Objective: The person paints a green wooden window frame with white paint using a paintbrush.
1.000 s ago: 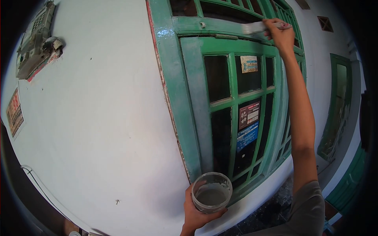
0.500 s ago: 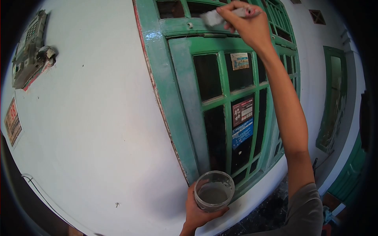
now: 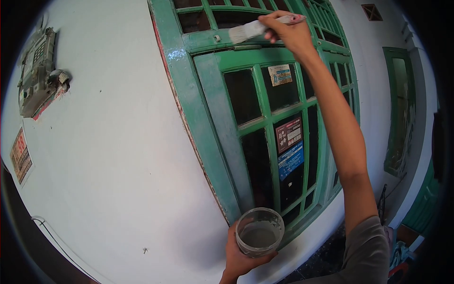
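Observation:
My right hand [image 3: 289, 34] grips a paintbrush [image 3: 248, 32] by its handle, arm raised high. The brush's pale bristles lie over the green crossbar [image 3: 203, 39] of the window frame, just above the sash hinge. Lower down, my left hand [image 3: 240, 258] is wrapped round a clear plastic cup [image 3: 259, 232] from the left and below. Grey paint [image 3: 259, 235] covers the cup's bottom, with smears on its inner wall. Behind the cup stands the green window sash [image 3: 265, 118] with dark panes; its left stile [image 3: 220, 109] looks greyish and streaky.
A white wall [image 3: 118, 142] spans the left side, with an electricity meter [image 3: 38, 71] and a printed notice [image 3: 21, 156] on it. Stickers [image 3: 289, 137] cling to the panes. A nail [image 3: 145, 250] juts from the wall low down. Another green window [image 3: 399, 109] is farther right.
The brush has moved slightly left and down along the crossbar, and its bristles look sharper now. The view has shifted a little; my left hand still holds the cup.

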A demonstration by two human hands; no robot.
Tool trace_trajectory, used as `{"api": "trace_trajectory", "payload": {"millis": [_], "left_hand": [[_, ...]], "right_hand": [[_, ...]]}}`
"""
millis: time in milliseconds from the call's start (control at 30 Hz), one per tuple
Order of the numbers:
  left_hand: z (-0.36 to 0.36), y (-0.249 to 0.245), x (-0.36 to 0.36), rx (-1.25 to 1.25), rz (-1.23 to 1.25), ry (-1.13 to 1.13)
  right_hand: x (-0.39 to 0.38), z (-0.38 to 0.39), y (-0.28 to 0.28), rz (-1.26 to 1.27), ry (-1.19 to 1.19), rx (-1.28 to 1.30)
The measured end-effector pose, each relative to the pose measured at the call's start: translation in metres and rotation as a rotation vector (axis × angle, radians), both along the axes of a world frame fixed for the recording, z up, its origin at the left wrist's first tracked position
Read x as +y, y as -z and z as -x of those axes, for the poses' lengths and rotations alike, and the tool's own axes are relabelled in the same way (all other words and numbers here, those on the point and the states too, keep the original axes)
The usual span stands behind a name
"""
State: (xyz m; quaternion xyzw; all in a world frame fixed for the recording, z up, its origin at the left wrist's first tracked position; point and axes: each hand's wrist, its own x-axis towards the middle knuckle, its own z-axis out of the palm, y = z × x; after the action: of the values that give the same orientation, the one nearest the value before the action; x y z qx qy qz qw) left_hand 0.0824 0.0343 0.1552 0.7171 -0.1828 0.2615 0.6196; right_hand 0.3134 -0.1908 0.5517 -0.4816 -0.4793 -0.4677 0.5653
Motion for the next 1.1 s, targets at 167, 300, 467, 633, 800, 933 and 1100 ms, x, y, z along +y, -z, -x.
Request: {"api": "trace_trajectory", "payload": {"millis": [167,300,467,633,800,933,1100], "left_hand": [[-0.001,0.021,0.003,-0.042,-0.044,-0.015],[-0.015,0.045,-0.010,-0.088,-0.070,-0.072],[-0.055,0.099,-0.038,-0.169,0.007,-0.148],[-0.111,0.157,-0.076,-0.212,0.151,-0.138],[-0.143,0.181,-0.106,-0.177,0.026,-0.237],[-0.148,0.176,-0.140,-0.104,0.106,-0.276],[-0.158,0.180,-0.152,-0.121,0.042,-0.333]], "right_hand": [[-0.054,-0.046,-0.003,-0.047,0.181,-0.009],[-0.085,-0.074,-0.013,-0.066,0.252,-0.034],[-0.102,-0.073,-0.020,-0.094,0.331,0.062],[-0.121,-0.087,-0.015,-0.158,0.284,-0.023],[-0.145,-0.110,-0.002,-0.144,0.221,-0.040],[-0.165,-0.141,-0.003,-0.263,0.277,-0.058],[-0.199,-0.168,-0.009,-0.365,0.419,-0.012]]}}
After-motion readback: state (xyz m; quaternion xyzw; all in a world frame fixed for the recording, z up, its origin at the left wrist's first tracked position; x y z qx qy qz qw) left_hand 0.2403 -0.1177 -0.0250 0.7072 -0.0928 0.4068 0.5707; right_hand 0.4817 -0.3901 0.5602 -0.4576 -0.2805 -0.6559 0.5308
